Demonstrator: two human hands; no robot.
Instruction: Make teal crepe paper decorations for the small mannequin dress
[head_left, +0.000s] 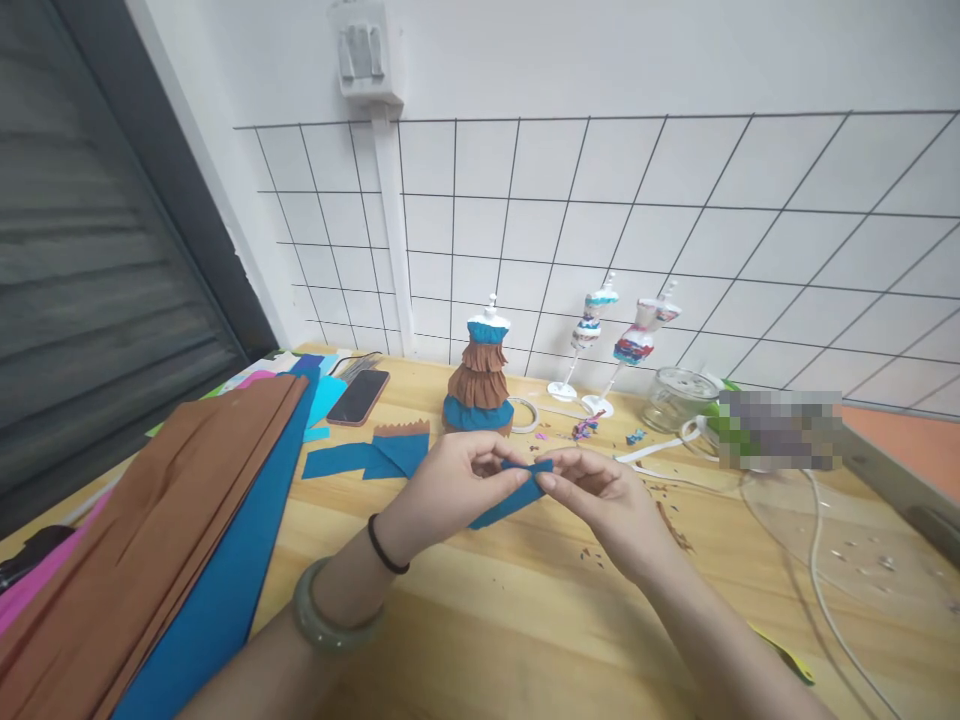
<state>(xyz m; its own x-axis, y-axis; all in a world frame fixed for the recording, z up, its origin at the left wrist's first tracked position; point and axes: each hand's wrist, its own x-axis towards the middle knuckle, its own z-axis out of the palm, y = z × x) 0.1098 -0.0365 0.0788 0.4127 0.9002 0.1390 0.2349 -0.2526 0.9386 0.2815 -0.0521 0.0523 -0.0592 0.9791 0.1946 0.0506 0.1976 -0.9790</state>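
Observation:
A strip of blue crepe paper point(510, 505) is pinched between my two hands above the wooden table. My left hand point(461, 485), with a dark band and a bangle on its wrist, grips one part of the top edge. Thumb and fingers of my right hand point(596, 490) close on the same edge a little to the right. Just behind them stands a small dress form point(480, 375) in a tiered blue and brown paper dress. Left of my hands lie cut blue paper pieces point(337, 460) and a blue piece with a zigzag brown edge point(403, 440).
Folded brown paper point(172, 500) and blue paper point(232, 560) cover the table's left side. A phone point(359, 397) lies behind the cut pieces. Two more dress forms point(586, 335) point(637, 345), a glass jar point(681, 398) and paper scraps point(589, 427) are at back right; a white cable point(825, 590) runs down the right.

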